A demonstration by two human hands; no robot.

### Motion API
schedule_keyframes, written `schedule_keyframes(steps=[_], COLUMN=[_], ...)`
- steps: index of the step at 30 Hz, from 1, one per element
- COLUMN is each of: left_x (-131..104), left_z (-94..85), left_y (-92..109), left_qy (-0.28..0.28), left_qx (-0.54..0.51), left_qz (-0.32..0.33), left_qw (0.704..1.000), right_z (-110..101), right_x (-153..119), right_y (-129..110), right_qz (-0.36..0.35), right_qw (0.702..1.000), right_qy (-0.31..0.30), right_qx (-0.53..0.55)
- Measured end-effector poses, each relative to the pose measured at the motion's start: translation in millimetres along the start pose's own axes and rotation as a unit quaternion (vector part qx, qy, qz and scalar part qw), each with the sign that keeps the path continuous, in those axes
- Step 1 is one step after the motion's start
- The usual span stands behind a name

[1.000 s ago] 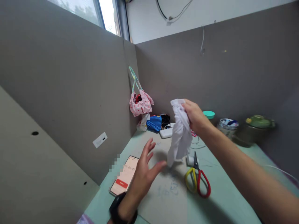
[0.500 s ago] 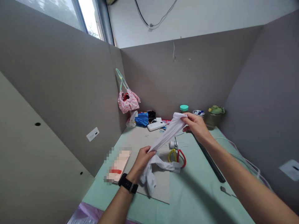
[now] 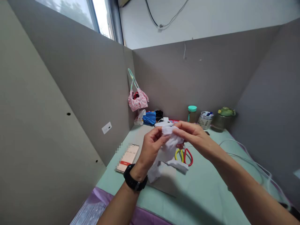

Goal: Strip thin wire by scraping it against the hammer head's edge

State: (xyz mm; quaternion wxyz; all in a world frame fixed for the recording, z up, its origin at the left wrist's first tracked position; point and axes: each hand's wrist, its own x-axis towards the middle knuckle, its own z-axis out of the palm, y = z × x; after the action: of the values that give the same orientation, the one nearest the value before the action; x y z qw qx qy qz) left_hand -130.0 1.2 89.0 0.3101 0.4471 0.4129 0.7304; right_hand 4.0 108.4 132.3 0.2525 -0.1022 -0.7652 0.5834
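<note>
With twelve o'clock pointing away from the person, the white cloth (image 3: 170, 147) is raised above the tabletop (image 3: 206, 187), between the two hands. Its gathered top edge lies at two o'clock from the left hand (image 3: 150, 148) and touches it; the left thumb and fingers pinch that edge on its nine-o'clock side. From the right hand (image 3: 193, 134) the cloth's body lies at eight o'clock, and the right thumb and forefinger grip the edge on its three-o'clock side.

The cloth's long axis runs from the pinched edge at one o'clock down to a loose lower end at seven, hanging in folds before the gray board (image 3: 167, 184). A narrow white strip (image 3: 179, 165) meets it low down and points to four o'clock; whether the two are one piece I cannot tell.

The scissors (image 3: 184, 156) lie at four o'clock from the cloth, partly hidden, their yellow and red handles showing. The phone (image 3: 127, 158) rests at eight o'clock from the left hand.
</note>
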Motion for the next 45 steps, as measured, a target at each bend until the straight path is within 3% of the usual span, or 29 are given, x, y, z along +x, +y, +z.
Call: schedule_keyframes(steps=[4, 7, 12, 18, 20, 24, 27, 31, 35, 39, 45], left_x=[-19.1, -34.0, -50.2, -55.6, -57.2, -62.1, -64.8, -64.4, -63.7, -62.2, -53.6], left_z=[-2.8, -3.5, -6.0, -15.4, -18.1, -18.9, -15.8, -13.8, -15.9, -16.4, -20.5], left_y=[23.2, 36.5, 46.8, 46.0, 45.7, 45.3, 44.1, 41.5, 42.0, 39.5, 20.3], left_qy=[0.01, 0.018, 0.038, 0.049, 0.027, -0.054, -0.082, -0.055, -0.037, -0.045, -0.019], left_qx=[-0.069, -0.115, -0.142, -0.081, -0.055, -0.05, -0.03, -0.014, -0.076, -0.153, -0.109], left_qz=[-0.029, -0.058, -0.101, -0.078, -0.078, -0.149, -0.165, -0.108, -0.036, -0.081, -0.105], left_qw=[0.997, 0.991, 0.984, 0.992, 0.995, 0.986, 0.982, 0.993, 0.996, 0.984, 0.988], right_z=[10.0, 18.2, 35.8, 45.5, 46.2, 47.6, 48.1, 46.1, 43.0, 45.4, 50.8], right_x=[-12.0, -21.0, -32.8, -39.2, -40.8, -41.8, -40.1, -38.5, -39.5, -37.8, -23.9], right_y=[-6.7, -3.1, 2.3, -4.0, -6.1, -7.9, -8.1, -7.2, -7.2, -12.6, -26.1], right_qz=[-0.043, -0.05, -0.063, -0.159, -0.159, -0.133, -0.117, -0.096, -0.089, -0.081, -0.066], right_qw=[0.999, 0.997, 0.992, 0.978, 0.978, 0.979, 0.984, 0.99, 0.986, 0.983, 0.985], right_qy=[0.023, 0.042, 0.051, 0.046, 0.066, 0.139, 0.121, 0.076, 0.064, 0.08, 0.112], right_qx=[-0.014, 0.045, 0.092, 0.126, 0.118, 0.067, 0.053, 0.068, 0.124, 0.141, 0.114])
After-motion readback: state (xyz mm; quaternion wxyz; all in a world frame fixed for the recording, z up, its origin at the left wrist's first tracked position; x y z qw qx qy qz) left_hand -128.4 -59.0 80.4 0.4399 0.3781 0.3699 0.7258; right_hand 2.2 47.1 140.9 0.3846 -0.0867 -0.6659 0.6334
